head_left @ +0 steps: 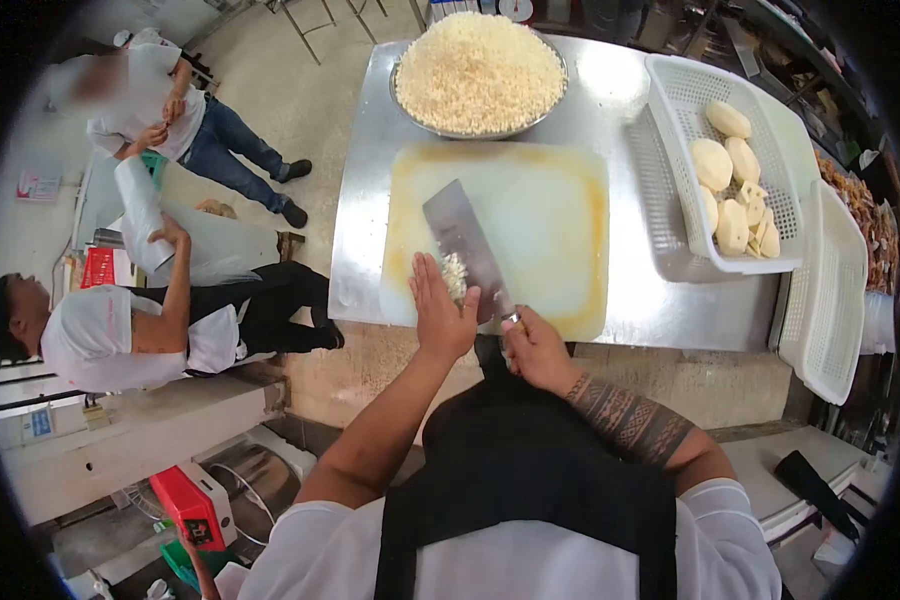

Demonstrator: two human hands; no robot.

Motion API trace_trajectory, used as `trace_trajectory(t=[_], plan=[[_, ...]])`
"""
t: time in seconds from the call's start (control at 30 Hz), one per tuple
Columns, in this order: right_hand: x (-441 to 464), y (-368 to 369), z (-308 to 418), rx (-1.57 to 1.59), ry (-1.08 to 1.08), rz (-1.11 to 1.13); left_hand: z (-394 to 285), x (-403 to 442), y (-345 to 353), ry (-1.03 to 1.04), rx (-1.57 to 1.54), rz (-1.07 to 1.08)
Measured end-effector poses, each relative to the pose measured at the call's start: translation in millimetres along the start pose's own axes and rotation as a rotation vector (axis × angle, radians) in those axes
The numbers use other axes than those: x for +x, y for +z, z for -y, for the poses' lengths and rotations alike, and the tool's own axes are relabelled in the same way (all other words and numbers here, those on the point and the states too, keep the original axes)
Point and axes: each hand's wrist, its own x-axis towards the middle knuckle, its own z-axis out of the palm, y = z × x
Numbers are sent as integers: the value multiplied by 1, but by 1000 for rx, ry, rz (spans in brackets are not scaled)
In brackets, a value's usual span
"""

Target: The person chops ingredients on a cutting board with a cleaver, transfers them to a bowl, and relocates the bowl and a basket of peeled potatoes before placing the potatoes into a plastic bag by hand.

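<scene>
My right hand (536, 348) is wrapped around the handle of a broad cleaver (467, 232). The blade lies flat or nearly flat over a pale cutting board (555, 220), angled away to the upper left. My left hand (442, 308) is open, its fingers straight and its thumb apart beside the blade. Between that hand and the cleaver is a small heap of finely chopped pale pieces (454, 275). Beyond the board stands a wide metal bowl (440, 128), mounded high with diced pale pieces (480, 72).
At right, a white plastic basket (675, 95) holds several peeled, pale root vegetables (711, 164), some sliced. Another white basket (838, 300) sits past the metal table's (635, 300) right edge. Two people stand at left, one handling a plastic roll (142, 210). A red machine (192, 505) is at lower left.
</scene>
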Motion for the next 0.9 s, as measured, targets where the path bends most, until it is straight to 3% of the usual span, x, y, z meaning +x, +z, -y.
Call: trace_trajectory(t=[0.2,0.4,0.53,0.6,0.7,0.83,0.9], plan=[[8,20,1,-33,-29,132,-6,1,-1,-40,-6,-53],[13,12,-12,-7,-4,246,-21,4,0,52,-28,-134],[12,-12,14,-62,-126,180,-50,31,-3,128,-109,-209],[19,-33,38,-138,-300,95,-72,68,-10,180,-114,-267],[38,-71,108,-72,-258,87,-113,145,-29,271,-104,-343],[83,-142,212,41,-268,213,-156,293,-56,390,127,-491],[102,-166,224,102,-265,257,-167,342,-65,320,194,-399]])
